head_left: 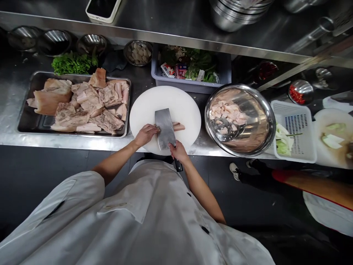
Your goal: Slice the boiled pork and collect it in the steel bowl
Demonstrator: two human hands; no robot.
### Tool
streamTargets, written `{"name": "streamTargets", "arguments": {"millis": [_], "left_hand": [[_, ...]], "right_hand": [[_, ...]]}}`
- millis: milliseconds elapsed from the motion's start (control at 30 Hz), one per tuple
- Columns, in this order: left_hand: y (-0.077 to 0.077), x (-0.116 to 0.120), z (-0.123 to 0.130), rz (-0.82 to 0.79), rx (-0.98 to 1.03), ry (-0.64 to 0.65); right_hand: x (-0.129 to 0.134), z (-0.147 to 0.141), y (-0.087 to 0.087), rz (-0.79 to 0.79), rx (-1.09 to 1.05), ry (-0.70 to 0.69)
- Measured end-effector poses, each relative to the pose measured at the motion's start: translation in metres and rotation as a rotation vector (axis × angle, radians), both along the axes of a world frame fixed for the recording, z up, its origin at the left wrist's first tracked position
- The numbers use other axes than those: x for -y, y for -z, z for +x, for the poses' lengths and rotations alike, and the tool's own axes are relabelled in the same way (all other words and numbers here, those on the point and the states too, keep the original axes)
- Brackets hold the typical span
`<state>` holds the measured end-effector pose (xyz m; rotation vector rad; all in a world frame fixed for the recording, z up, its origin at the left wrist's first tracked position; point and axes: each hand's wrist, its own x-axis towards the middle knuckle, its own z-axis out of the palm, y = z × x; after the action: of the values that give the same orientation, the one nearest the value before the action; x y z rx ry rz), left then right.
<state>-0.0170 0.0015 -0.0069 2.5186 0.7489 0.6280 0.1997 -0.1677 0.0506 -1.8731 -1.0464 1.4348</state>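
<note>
A round white cutting board (165, 96) lies at the counter's front edge. My right hand (178, 151) is closed on the black handle of a cleaver (164, 127), whose broad blade lies nearly flat over the board. Just right of the blade, strips of meat (178, 126) show, partly hidden by it. My left hand (146, 134) is at the blade's left edge, fingers together around a small piece that is mostly hidden. To the left, a metal tray (24, 123) holds large pieces of cooked meat (85, 99). On the right, a steel bowl (263, 127) contains sliced meat (227, 112).
Behind the board is a grey bin (190, 86) with greens and packets. A white basket (303, 129) and another board (320, 121) stand right. A shelf (165, 36) overhangs the back, holding a phone (103, 8) and stacked bowls (238, 16). Another person's shoe (235, 171) shows lower right.
</note>
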Motion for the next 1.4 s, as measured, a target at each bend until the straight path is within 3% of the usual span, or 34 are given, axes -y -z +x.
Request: {"name": "streamTargets", "arguments": {"millis": [200,333,433,500,633,700,767,833,933,1033,1200,1400], "left_hand": [[0.002,0.001,0.001,-0.020,-0.007,-0.009],[0.003,0.003,-0.002,-0.044,-0.009,-0.025],[-0.002,-0.009,-0.003,-0.039,-0.047,-0.090],[-0.008,-0.027,-0.003,-0.030,-0.100,-0.185],[-0.018,-0.057,0.000,0.010,-0.141,-0.371],[-0.019,-0.053,0.002,0.001,-0.089,-0.262],[-0.018,-0.037,0.004,-0.030,-0.030,-0.067],[-0.014,-0.018,0.005,-0.045,-0.001,0.048],[-0.009,-0.003,0.007,-0.022,-0.009,0.038],[-0.007,-0.003,0.007,-0.003,0.000,0.035],[-0.005,-0.007,0.006,0.058,0.054,0.043],[-0.006,-0.005,0.006,0.122,0.072,0.049]], "right_hand": [[0.039,0.005,-0.004,-0.044,-0.009,-0.063],[0.002,-0.013,-0.003,-0.038,0.099,-0.088],[-0.024,-0.027,-0.003,-0.034,0.152,-0.065],[-0.015,-0.023,-0.007,-0.018,0.138,-0.066],[0.032,0.003,-0.021,-0.037,0.049,-0.022],[0.042,0.012,-0.024,-0.063,0.038,0.042],[0.040,0.015,-0.023,-0.072,0.030,0.083],[0.035,0.015,-0.020,-0.071,0.032,0.088],[0.038,0.015,-0.017,-0.051,0.087,0.035],[0.038,0.017,-0.015,-0.027,0.126,-0.024],[0.009,0.009,-0.006,-0.024,0.095,-0.017],[0.031,0.008,-0.004,-0.054,0.052,-0.075]]}}
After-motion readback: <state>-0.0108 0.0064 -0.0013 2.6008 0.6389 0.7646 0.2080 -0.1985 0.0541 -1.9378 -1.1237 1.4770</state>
